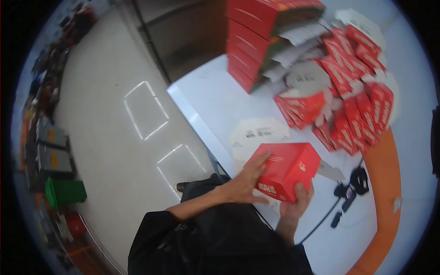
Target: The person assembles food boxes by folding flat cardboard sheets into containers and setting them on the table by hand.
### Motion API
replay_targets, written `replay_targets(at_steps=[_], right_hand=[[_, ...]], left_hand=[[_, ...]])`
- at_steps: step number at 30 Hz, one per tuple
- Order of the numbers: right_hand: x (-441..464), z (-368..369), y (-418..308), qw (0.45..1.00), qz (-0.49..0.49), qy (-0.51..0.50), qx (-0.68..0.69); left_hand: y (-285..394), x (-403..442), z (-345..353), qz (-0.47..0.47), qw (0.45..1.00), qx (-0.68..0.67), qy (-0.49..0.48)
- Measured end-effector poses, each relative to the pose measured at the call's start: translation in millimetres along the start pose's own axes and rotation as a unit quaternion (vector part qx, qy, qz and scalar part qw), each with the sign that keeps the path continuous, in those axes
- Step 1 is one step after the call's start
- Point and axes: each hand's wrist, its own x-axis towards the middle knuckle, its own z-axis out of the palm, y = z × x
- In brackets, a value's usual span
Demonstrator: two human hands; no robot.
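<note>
A red cardboard box (286, 167) with white lettering is held between my two hands over the near part of the white table (201, 85). My left hand (247, 183) lies against the box's left side, fingers spread on its upper face and thumb apart. Around the lower right corner is my right hand (297, 204), its thumb on the end face and its other fingers partly hidden. Under and beyond the box lies a flat whitish card piece (256, 130) with dark print.
Stacked red boxes (247, 46) stand at the table's far edge. Many red packets (348, 114) are heaped on the right, with pale card pieces (308, 75) among them. A black cable with a dark device (350, 188) lies to the right. A green bin (65, 191) stands on the floor.
</note>
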Motion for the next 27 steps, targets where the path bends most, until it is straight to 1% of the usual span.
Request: replay_targets(at_steps=[1,2,3,5,6,7,8,9,10,11,12,13,14,15,16,17,19,20,22,23,25,26,27], right_hand=[[-3.3,0.5,0.0,0.999,0.024,0.014,0.045],[-3.3,0.6,2.6,0.997,0.035,0.013,0.061],[-1.7,1.8,4.5,0.996,0.047,0.011,0.078],[2.4,12.7,5.0,0.991,0.053,0.044,0.116],[1.4,1.0,18.3,0.993,0.016,-0.016,0.118],[5.4,-3.0,19.8,0.996,-0.012,-0.085,0.029],[9.1,-7.0,21.1,0.986,-0.051,-0.149,-0.056],[17.0,4.9,4.4,0.946,-0.075,-0.214,-0.229],[19.3,11.3,-3.8,0.873,-0.094,-0.275,-0.392],[15.6,11.0,1.7,0.827,-0.093,-0.292,-0.471],[10.1,9.1,13.6,0.775,-0.092,-0.308,-0.544],[4.0,5.8,25.7,0.715,-0.091,-0.322,-0.613],[-4.0,-0.1,36.4,0.689,-0.028,-0.326,-0.646],[-5.2,-9.4,53.3,0.693,-0.053,-0.293,-0.657],[-7.7,-20.9,73.4,0.695,-0.077,-0.258,-0.667],[-9.4,-34.1,91.3,0.695,-0.1,-0.222,-0.676],[-9.3,-71.0,120.0,0.765,-0.039,-0.222,-0.603],[-7.4,-83.0,124.7,0.797,-0.009,-0.22,-0.563],[-1.2,-86.2,117.8,0.814,0.006,-0.211,-0.541],[1.4,-87.9,113.8,0.823,0.014,-0.205,-0.53],[11.0,-90.8,100.1,0.837,0.106,-0.228,-0.485],[14.7,-91.1,92.4,0.841,0.152,-0.24,-0.461],[18.1,-88.9,84.2,0.851,0.167,-0.237,-0.439]], left_hand=[[-11.1,-3.2,4.5,-0.021,0.999,0.045,-0.02],[-17.6,-6.1,9.4,-0.041,0.994,0.092,-0.039],[-17.8,-8.3,12.3,-0.078,0.994,0.077,-0.026],[-17.6,-12.4,14.6,-0.156,0.986,0.057,-0.003],[-17.3,-14.2,17.1,-0.195,0.981,0.008,0.011],[-17.8,-14.2,17.9,-0.234,0.971,-0.037,0.027],[-18.4,-12.7,17.8,-0.273,0.958,-0.077,0.044],[-17.8,-9.9,17.2,-0.291,0.947,-0.121,0.062],[-16.4,-7.3,15.1,-0.31,0.933,-0.162,0.082],[-15.3,-5.0,10.1,-0.328,0.917,-0.2,0.104],[-16.8,-4.0,2.8,-0.369,0.894,-0.231,0.108],[-21.0,-3.7,-1.0,-0.388,0.88,-0.247,0.116],[-27.8,-4.1,-2.8,-0.406,0.866,-0.264,0.124],[-36.0,-5.1,-4.0,-0.423,0.851,-0.282,0.132],[-46.6,-9.3,-6.8,-0.462,0.852,-0.226,0.096],[-56.8,-13.0,-7.3,-0.475,0.849,-0.223,0.063],[-71.6,-20.8,-7.0,-0.499,0.839,-0.219,-0.004],[-75.8,-24.9,-11.7,-0.491,0.842,-0.222,-0.016],[-78.1,-29.7,-21.2,-0.475,0.849,-0.226,-0.042],[-77.7,-30.9,-18.1,-0.426,0.878,-0.218,0.006],[-64.7,-23.4,-14.1,-0.319,0.921,-0.197,0.103],[-61.7,-20.4,-18.0,-0.256,0.956,-0.14,0.039],[-60.5,-15.6,-24.1,-0.189,0.979,-0.08,-0.023]])
